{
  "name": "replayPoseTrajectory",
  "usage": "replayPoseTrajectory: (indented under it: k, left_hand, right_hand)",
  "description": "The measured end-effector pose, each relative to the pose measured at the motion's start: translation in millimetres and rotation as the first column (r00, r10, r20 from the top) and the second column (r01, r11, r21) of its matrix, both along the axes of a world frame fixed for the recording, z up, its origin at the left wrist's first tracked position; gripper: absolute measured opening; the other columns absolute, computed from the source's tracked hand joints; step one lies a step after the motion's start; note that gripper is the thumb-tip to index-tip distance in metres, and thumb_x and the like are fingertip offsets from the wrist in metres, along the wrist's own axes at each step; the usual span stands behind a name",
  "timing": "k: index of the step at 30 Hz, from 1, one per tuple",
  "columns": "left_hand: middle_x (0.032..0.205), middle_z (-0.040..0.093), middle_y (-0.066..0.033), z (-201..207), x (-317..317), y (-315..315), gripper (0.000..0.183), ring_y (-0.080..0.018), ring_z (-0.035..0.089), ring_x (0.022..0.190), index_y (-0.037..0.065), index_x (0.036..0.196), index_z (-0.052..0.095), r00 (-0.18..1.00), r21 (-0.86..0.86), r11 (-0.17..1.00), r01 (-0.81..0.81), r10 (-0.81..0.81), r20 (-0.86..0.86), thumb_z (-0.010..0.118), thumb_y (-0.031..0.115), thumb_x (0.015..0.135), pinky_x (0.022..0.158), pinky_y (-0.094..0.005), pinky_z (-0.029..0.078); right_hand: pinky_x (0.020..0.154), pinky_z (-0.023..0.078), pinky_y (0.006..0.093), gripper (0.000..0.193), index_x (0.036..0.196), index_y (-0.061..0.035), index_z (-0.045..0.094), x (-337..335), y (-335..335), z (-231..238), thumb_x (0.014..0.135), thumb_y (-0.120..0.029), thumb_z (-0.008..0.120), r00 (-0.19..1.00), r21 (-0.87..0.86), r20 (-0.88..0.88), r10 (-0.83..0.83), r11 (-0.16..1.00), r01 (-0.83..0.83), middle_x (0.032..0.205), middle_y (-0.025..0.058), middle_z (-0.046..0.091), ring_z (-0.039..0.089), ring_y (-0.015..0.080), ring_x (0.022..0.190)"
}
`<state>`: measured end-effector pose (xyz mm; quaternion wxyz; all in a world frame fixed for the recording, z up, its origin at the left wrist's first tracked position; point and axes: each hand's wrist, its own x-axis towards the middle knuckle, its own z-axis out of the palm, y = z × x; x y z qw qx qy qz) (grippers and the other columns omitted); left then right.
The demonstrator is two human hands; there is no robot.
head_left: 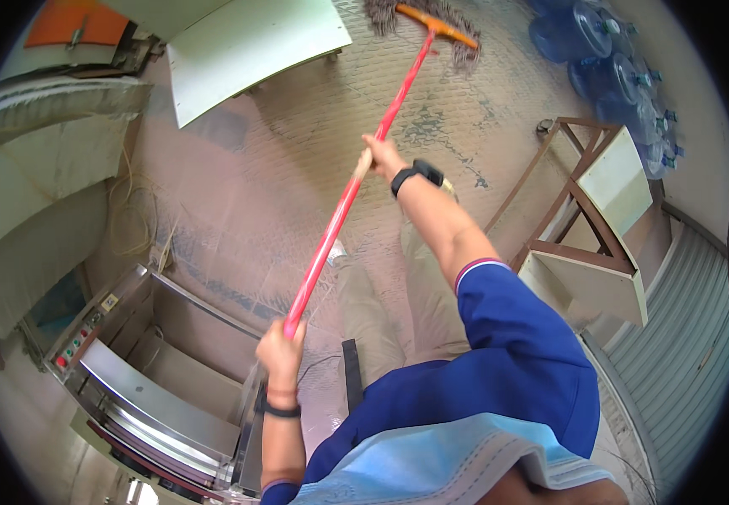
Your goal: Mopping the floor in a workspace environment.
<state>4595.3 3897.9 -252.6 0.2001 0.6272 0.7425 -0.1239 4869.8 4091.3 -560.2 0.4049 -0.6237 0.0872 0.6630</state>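
Worn floor (213, 219) leaves open room between machine (158, 391) and stand (618, 185). Left hand (280, 347) is closed round the near end of the mop (334, 234); right hand (385, 160) grips farther up. Beyond, its head (448, 29) lies between the table's (255, 50) edge and blue jugs (607, 77).

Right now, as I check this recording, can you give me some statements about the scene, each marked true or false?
1. The left hand and right hand both grip the red handle. True.
2. The left hand is nearer the orange crosspiece of the mop. False: the right hand is nearer.
3. The blue bottles are at the picture's lower left. False: the blue bottles are at the upper right.
4. The right sleeve is blue. True.
5. Only the right wrist wears a black band. False: a black band is on the left wrist too.
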Motion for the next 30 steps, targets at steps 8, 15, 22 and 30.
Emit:
replayPoseTrajectory:
  k: [8,15,22,30]
  left_hand:
    - [0.061,0.057,-0.0202,-73.0,135.4,40.1,0.027,-0.038,0.057,0.058,0.006,0.081,0.053,0.921,-0.065,0.969,0.237,-0.203,0.333,0.064,0.028,0.072,0.052,-0.0459,0.046]
    - [0.061,0.056,-0.0216,-10.2,-47.5,-118.1,0.023,-0.041,0.056,0.06,0.008,0.083,0.05,0.985,-0.459,0.875,0.152,-0.095,0.146,0.062,0.022,0.07,0.053,-0.0489,0.046]
    - [0.059,0.057,-0.0191,114.5,-80.9,-118.1,0.026,-0.039,0.057,0.06,0.006,0.066,0.057,0.94,-0.528,0.849,0.003,-0.183,-0.288,0.067,0.031,0.068,0.056,-0.0465,0.046]
    - [0.058,0.056,-0.0214,-20.9,51.4,23.7,0.028,-0.0395,0.056,0.058,0.004,0.068,0.054,0.91,-0.344,0.855,0.389,-0.415,-0.005,0.065,0.029,0.071,0.053,-0.0469,0.046]
  right_hand:
    - [0.053,0.05,0.0411,0.027,0.068,0.0051,0.055,151.9,10.7,-22.4,0.07,-0.022,0.053,0.597,-0.156,0.742,0.304,0.945,-0.288,0.064,0.0201,0.059,0.061,0.0322,0.06]
    - [0.051,0.043,0.0406,0.028,0.096,0.0001,0.038,-58.7,-192.4,68.1,0.083,-0.022,0.048,0.793,-0.07,0.554,0.255,0.963,-0.261,0.068,0.0153,0.052,0.054,0.0288,0.059]
    - [0.061,0.047,0.0414,0.046,0.104,0.0056,0.034,-140.0,-280.1,130.9,0.081,-0.03,0.051,0.863,-0.188,0.211,0.459,0.885,-0.425,0.078,0.023,0.055,0.059,0.0347,0.071]
    - [0.04,0.044,0.0315,0.014,0.08,-0.0085,0.043,56.2,-143.4,26.0,0.086,-0.02,0.047,0.992,0.08,0.119,-0.031,0.997,0.021,0.062,0.0044,0.051,0.054,0.0159,0.051]
